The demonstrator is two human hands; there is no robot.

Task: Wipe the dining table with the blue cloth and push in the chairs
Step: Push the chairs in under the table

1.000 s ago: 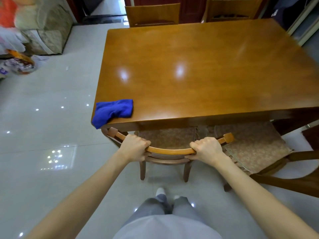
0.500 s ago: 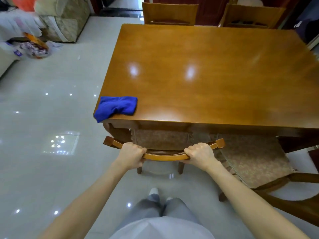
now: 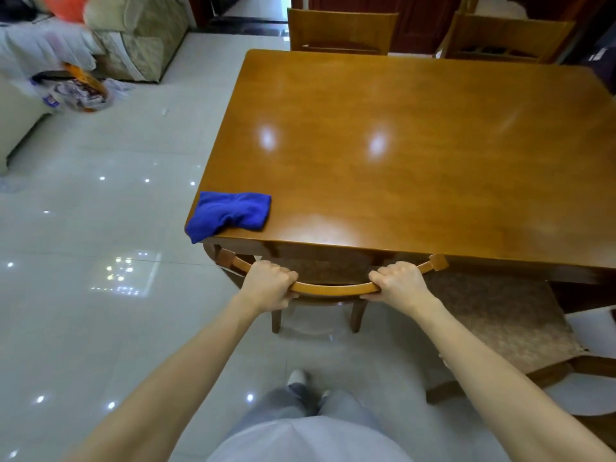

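A glossy wooden dining table fills the upper right. The crumpled blue cloth lies on its near left corner, hanging slightly over the edge. Right in front of me stands a wooden chair with a curved top rail, its seat mostly under the table. My left hand grips the rail's left part and my right hand grips its right part. A second chair with a patterned cushion stands pulled out and angled at the near right.
Two more wooden chairs stand tucked at the table's far side. A sofa and bags sit on the tiled floor at the far left. My legs and feet are just behind the chair.
The chair I hold has slid forward under the table, hiding more of its seat. The view has shifted closer to the table.
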